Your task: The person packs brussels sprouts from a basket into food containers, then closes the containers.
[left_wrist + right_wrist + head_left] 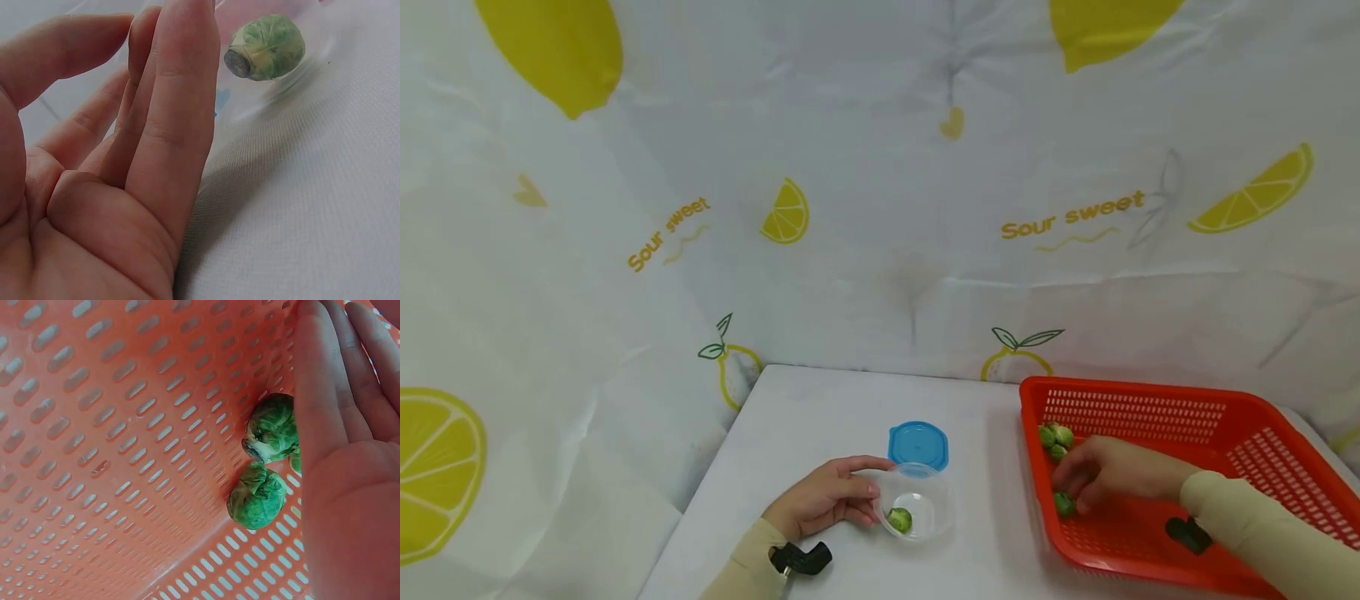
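Note:
My left hand [831, 497] holds the left side of a small clear plastic container [932, 508], which stands on the table. Inside it lies one Brussels sprout [899, 520], seen through the wall in the left wrist view. My right hand [1112, 471] reaches into the red basket [1150, 387] near its left wall. A green Brussels sprout [1063, 505] sits between its thumb and fingertips. Farther back along that wall lie several more sprouts [1057, 437]; two of them [256, 497] show clearly beside the hand in the right wrist view, where the fingertips are cut off.
A blue lid [918, 445] lies flat behind the clear container. The white table [820, 400] meets a lemon-printed cloth [880, 275] at its back and left. The basket's slotted walls rise around the right hand. Each wrist wears a black mount [801, 557].

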### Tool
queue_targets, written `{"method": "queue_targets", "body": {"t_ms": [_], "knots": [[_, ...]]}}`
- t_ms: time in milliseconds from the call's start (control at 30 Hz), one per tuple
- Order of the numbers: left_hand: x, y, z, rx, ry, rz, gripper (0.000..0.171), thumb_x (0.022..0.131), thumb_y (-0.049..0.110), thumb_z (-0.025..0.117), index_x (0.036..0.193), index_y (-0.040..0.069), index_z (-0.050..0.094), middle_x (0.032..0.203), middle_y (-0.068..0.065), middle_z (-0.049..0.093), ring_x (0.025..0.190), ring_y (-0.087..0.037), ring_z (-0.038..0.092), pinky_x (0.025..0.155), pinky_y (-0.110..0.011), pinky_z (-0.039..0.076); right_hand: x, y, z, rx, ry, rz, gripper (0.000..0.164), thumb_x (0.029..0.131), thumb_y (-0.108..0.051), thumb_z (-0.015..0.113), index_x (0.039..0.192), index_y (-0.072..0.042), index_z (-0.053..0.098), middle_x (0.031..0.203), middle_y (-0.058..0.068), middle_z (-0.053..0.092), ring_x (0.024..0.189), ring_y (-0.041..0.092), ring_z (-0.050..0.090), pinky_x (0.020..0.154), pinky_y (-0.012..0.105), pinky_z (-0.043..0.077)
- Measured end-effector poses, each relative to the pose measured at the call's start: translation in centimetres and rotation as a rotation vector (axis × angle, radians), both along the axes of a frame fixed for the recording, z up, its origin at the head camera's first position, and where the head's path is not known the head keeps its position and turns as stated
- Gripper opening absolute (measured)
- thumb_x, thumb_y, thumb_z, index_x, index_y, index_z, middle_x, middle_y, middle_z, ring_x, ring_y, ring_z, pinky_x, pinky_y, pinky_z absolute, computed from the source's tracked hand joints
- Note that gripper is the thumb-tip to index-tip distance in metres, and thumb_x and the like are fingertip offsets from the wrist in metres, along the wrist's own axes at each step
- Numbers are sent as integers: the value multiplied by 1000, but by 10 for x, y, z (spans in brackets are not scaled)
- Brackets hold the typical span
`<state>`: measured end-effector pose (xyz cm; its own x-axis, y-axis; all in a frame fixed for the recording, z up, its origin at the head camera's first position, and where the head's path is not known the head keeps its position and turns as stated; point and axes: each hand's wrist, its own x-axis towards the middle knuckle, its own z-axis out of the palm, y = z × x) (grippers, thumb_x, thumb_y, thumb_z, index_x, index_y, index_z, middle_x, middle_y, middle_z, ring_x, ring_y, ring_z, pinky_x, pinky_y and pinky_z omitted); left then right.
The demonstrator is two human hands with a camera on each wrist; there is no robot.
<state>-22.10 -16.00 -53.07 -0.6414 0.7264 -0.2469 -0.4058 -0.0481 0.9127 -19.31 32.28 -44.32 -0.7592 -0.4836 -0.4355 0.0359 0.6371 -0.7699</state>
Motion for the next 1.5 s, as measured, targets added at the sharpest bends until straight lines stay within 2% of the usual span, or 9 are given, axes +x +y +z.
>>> {"method": "queue_targets", "body": {"t_ms": [233, 667, 867, 1167, 1333, 1500], "knots": [[-1, 3, 0, 1, 10, -15, 56, 104, 13, 69, 158, 10, 53, 92, -1, 78, 80, -10, 78, 82, -30, 68, 2, 0, -3, 37, 26, -17, 29, 91, -7, 84, 120, -6, 79, 111, 9, 79, 103, 28, 73, 89, 40, 67], [0, -1, 1, 22, 6, -20, 53, 107, 9, 65, 158, 10, 53, 93, -1, 78, 82, -10, 78, 82, -28, 68, -4, -5, -7, 48, 71, 10, 27, 87, -5, 87, 113, -7, 81, 104, 6, 79, 96, 23, 72, 82, 28, 65], [0, -1, 2, 20, 6, -19, 54, 107, 10, 65, 159, 9, 52, 93, -1, 78, 81, -10, 78, 83, -29, 68, -4, -5, -9, 88, 78, -5, 27, 86, -8, 89, 112, -10, 81, 104, 5, 79, 95, 23, 71, 82, 30, 65], [1, -1, 2, 18, -8, -9, 54, 107, 9, 65, 159, 10, 52, 92, -2, 78, 81, -11, 78, 82, -29, 68, -3, -8, -7, 80, 90, -2, 25, 87, -6, 88, 111, -9, 81, 103, 4, 79, 94, 21, 70, 81, 28, 64], [2, -1, 4, 19, -6, -9, 55, 106, 10, 66, 159, 10, 52, 91, -2, 79, 81, -12, 79, 81, -28, 68, -1, -6, -2, 111, 114, 3, 24, 88, -11, 88, 111, -14, 82, 106, 3, 77, 95, 20, 70, 81, 27, 64], [1, 0, 3, 22, -2, -10, 55, 106, 10, 66, 159, 9, 51, 92, -2, 79, 81, -12, 80, 81, -29, 68, 2, 4, 11, 131, 169, 3, 24, 89, -17, 87, 113, -17, 83, 108, 0, 79, 95, 16, 71, 80, 23, 63]]}}
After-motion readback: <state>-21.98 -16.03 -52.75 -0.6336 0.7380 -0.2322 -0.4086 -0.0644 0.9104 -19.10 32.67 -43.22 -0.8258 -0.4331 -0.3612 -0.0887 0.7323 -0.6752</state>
